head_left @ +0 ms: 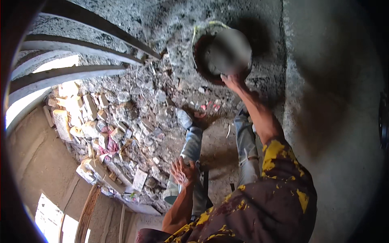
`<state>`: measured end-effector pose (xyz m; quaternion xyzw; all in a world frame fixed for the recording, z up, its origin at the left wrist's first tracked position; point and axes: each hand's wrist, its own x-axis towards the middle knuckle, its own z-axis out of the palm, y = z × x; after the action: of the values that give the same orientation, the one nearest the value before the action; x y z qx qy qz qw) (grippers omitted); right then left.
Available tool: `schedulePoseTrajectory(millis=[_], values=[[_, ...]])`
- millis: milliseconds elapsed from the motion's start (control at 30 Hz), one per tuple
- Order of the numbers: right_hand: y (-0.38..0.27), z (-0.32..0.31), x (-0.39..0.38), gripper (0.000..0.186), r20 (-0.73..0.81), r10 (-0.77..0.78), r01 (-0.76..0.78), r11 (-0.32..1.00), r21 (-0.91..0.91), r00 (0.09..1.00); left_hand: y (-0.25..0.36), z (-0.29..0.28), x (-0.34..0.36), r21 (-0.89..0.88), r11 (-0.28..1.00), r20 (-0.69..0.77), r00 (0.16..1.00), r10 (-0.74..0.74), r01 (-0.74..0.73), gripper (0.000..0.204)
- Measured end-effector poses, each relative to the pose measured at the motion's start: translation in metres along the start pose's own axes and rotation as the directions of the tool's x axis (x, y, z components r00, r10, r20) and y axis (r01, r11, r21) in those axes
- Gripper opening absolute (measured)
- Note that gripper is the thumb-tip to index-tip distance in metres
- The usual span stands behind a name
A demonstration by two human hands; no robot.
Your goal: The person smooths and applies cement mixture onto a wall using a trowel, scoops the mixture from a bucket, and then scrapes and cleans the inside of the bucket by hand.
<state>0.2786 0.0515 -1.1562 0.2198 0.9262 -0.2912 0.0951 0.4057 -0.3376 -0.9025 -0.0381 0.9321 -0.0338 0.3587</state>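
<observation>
Reaching fwd w/ R hand (235, 80) to near rim of a round dark pan (202, 56) on rough grey ground (182, 44). Fingers look bent at pan's near edge, thumb out to L; a blurred grey patch (231, 46) covers much of pan's R half, so can't tell if hand is closed on rim, on sth inside, or just touching. L hand (184, 172) well apart from pan, on body side, resting on L leg (191, 143), fingers loosely spread, nothing held. Rubble heap (117, 129) w/ broken blocks: L of pan & nearer body. Slats (81, 42) come in from far L, ends short of pan. Red scraps (210, 106) on body side of pan, near; L shoe (184, 118) also that side, farther L, at rubble's edge. Smooth grey slab (336, 121) R of pan. Risks (my read): one-sided hold at near rim could tip pan if loaded, contents unclear; uneven ground could make it rock. R arm (265, 115) nearly straight = poor leverage, poss. slip. Loose debris by shoe could roll if weight shifts.
</observation>
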Motion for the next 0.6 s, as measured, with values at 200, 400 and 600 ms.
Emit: schedulePoseTrajectory(millis=[200, 400, 600], values=[[-0.056, -0.083, -0.046, 0.014, -0.131, 0.168, -0.149, 0.978, 0.144, 0.977, 0.005, 0.012, 0.007, -0.058, 0.996, -0.074, 0.995, 0.07, -0.074, 0.057], [-0.189, -0.183, -0.063, 0.019, 0.265, -0.105, 0.036, 0.967, 0.253, 0.959, 0.04, 0.028, -0.004, -0.04, 0.998, 0.002, 0.999, -0.041, 0.042, 0.056], [-0.225, -0.325, -0.033, 0.041, 0.543, -0.62, -0.066, 0.623, 0.78, 0.567, 0.065, 0.024, -0.018, -0.017, 0.998, 0.035, 0.997, -0.065, 0.065, 0.055]])
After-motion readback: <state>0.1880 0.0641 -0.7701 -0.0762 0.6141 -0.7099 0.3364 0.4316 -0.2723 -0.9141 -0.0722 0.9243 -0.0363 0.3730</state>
